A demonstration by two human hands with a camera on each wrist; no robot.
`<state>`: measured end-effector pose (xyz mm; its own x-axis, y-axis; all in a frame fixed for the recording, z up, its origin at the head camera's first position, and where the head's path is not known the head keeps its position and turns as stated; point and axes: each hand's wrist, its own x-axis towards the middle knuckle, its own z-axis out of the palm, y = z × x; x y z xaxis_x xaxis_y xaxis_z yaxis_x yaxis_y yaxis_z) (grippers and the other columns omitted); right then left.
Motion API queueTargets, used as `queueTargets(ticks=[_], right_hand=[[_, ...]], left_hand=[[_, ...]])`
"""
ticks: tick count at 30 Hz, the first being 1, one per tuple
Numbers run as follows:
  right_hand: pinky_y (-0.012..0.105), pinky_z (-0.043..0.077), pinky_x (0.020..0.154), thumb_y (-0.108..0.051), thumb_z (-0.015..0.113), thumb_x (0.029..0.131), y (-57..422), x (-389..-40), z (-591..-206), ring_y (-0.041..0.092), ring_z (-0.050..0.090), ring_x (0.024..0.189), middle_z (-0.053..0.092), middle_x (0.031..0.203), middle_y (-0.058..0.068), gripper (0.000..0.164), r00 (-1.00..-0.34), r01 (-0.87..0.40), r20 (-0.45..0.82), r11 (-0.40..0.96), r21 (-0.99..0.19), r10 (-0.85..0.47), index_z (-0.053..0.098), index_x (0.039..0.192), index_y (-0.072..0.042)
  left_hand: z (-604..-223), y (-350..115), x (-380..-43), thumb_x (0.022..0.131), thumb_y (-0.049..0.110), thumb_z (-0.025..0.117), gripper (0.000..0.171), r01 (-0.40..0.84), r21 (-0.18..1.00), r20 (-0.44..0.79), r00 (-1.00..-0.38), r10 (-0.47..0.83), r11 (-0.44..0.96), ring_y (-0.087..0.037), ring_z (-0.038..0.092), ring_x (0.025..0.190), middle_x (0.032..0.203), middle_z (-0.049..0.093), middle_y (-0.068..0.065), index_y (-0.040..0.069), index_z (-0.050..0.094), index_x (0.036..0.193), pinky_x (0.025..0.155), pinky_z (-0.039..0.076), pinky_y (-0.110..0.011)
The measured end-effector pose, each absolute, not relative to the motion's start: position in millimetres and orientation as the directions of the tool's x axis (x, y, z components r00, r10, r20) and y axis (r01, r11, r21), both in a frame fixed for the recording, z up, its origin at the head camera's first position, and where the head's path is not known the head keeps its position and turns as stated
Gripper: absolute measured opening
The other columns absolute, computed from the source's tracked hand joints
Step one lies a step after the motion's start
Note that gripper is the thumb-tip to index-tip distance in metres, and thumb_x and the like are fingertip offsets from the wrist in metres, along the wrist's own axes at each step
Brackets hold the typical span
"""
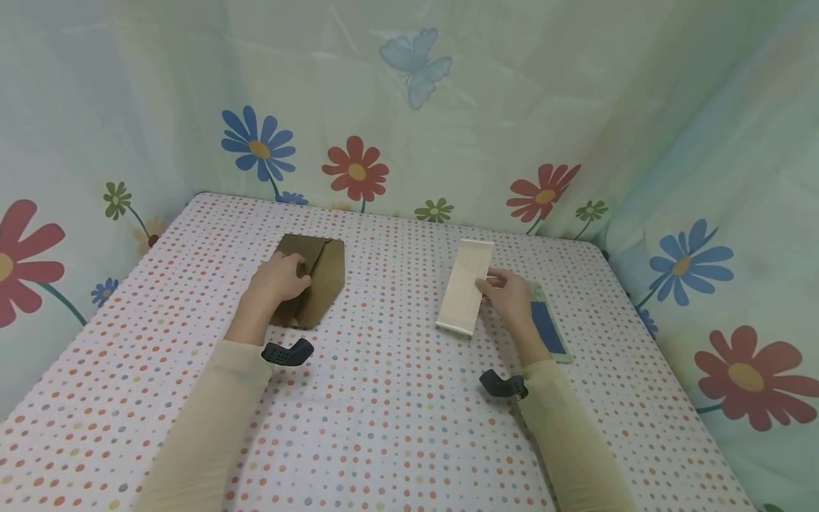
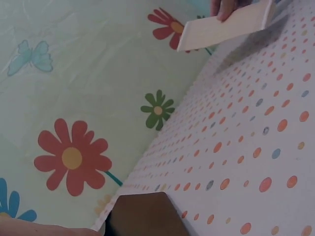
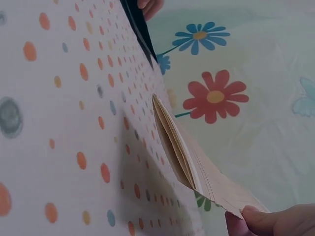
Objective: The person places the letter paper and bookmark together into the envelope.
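Observation:
My left hand (image 1: 280, 277) lies over a flat brown case (image 1: 329, 274) with a folded flap, on the table's left side. Its thumb and fingers curl at the flap's edge and grip it. The case's angled end (image 2: 145, 214) shows low in the left wrist view. On the right, my right hand (image 1: 508, 295) pinches the long edge of a flat cream-coloured packet (image 1: 466, 288), thumb on top. The packet is held above the table and casts a shadow. Thin layers show at the packet's open end (image 3: 172, 142) in the right wrist view.
A flat blue piece with a pale green border (image 1: 550, 331) lies beside my right forearm, partly hidden by it. The table (image 1: 377, 398) has a dotted cover. A flowered curtain (image 1: 448, 135) stands behind it and along both sides.

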<state>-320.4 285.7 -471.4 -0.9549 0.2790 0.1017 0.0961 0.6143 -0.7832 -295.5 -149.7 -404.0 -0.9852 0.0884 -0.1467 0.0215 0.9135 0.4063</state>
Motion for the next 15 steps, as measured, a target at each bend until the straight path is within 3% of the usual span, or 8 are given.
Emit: queueTargets(ticks=[3, 8, 15], right_hand=[[0.02, 0.056, 0.064, -0.035, 0.065, 0.088, 285.9, -324.4, -471.6, 0.017, 0.069, 0.084, 0.066, 0.112, 0.009, 0.046, -0.956, 0.103, 0.091, 0.608, -0.788, 0.279, 0.057, 0.129, -0.014], [0.009, 0.05, 0.056, -0.034, 0.065, 0.089, 279.8, -329.8, -458.3, 0.018, 0.069, 0.086, 0.064, 0.111, 0.009, 0.047, -0.959, 0.09, 0.079, 0.554, -0.827, 0.274, 0.056, 0.13, -0.014], [0.024, 0.056, 0.079, -0.025, 0.06, 0.093, 246.2, -301.8, -409.9, 0.019, 0.067, 0.099, 0.06, 0.122, 0.016, 0.048, -0.963, 0.158, -0.036, 0.449, -0.879, 0.268, 0.05, 0.136, -0.008]], left_hand=[[-402.9, -149.2, -295.2, 0.093, 0.029, 0.049, 0.054, 0.025, 0.4, -0.152, -0.984, 0.093, 0.916, -0.052, 0.041, 0.124, 0.143, 0.033, -0.03, 0.004, 0.041, 0.14, 0.097, 0.04, -0.062], [-401.9, -148.7, -294.4, 0.094, 0.029, 0.049, 0.053, 0.026, 0.392, -0.15, -0.985, 0.091, 0.92, -0.052, 0.042, 0.123, 0.142, 0.034, -0.03, 0.003, 0.042, 0.14, 0.098, 0.04, -0.061], [-401.8, -148.2, -293.7, 0.094, 0.028, 0.049, 0.052, 0.037, 0.385, -0.138, -0.986, 0.097, 0.922, -0.05, 0.042, 0.124, 0.141, 0.038, -0.03, 0.003, 0.043, 0.139, 0.098, 0.04, -0.06]])
